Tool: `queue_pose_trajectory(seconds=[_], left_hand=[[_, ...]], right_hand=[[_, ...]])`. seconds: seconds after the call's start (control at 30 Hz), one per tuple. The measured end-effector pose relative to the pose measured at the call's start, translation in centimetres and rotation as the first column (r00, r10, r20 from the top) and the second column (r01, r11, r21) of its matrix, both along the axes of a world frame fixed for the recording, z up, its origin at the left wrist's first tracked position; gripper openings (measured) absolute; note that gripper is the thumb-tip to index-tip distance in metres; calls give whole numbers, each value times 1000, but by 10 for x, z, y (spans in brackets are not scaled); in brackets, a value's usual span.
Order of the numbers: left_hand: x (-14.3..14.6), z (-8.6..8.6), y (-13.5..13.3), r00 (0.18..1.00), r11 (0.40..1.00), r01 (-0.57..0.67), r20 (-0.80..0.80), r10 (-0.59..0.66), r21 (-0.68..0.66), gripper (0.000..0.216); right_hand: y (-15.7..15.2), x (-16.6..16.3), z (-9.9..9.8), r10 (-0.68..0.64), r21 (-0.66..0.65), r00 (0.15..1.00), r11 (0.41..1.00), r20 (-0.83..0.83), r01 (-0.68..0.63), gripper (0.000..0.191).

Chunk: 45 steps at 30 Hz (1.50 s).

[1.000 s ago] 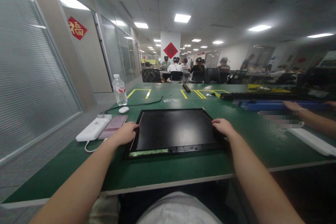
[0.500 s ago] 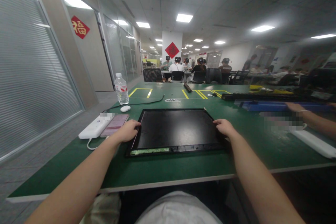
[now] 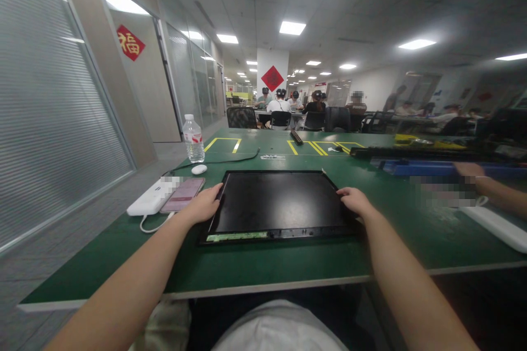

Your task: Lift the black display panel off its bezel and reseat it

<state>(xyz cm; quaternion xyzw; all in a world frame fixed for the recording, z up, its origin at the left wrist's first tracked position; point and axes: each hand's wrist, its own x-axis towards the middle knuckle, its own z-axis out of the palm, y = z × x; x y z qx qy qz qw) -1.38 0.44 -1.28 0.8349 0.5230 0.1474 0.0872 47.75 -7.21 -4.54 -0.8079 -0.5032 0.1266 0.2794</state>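
A flat black display panel [image 3: 275, 197] in a thin dark frame lies on the green table in front of me. A green circuit strip [image 3: 236, 236] shows along its near left edge. My left hand [image 3: 206, 204] is closed on the left side of the frame, with the fingers pointing forward along it. On the opposite side, my right hand [image 3: 354, 201] pinches the right edge between thumb and fingers. The undersides of the frame and some fingertips are hidden.
Left of the panel are a phone [image 3: 182, 196], a white power bank [image 3: 152, 197], a white case [image 3: 199, 169] and a water bottle [image 3: 193, 140]. At right, another person's hand [image 3: 469, 170] touches a blue bar [image 3: 428, 168]. A black cable [image 3: 230, 162] lies behind.
My left hand has slid slightly forward along the frame's left edge, its fingers straighter. My right hand keeps its place on the panel. The whole view has shifted slightly.
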Motion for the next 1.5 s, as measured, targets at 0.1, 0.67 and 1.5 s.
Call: queue_pose_trajectory(seconds=[0.1,0.67,1.5], left_hand=[[-1,1,-1,1000,999,-6,-7,5,-34,64],[7,14,-10,664,909,88,705,251,-407,67],[23,25,-19,180,713,230,748,638,-663,62]], right_hand=[[2,3,-2,2,15,1000,1000,16,-3,43],[-2,-10,3,-20,9,998,1000,53,20,38],[-4,-13,8,-41,-13,996,999,76,42,34]])
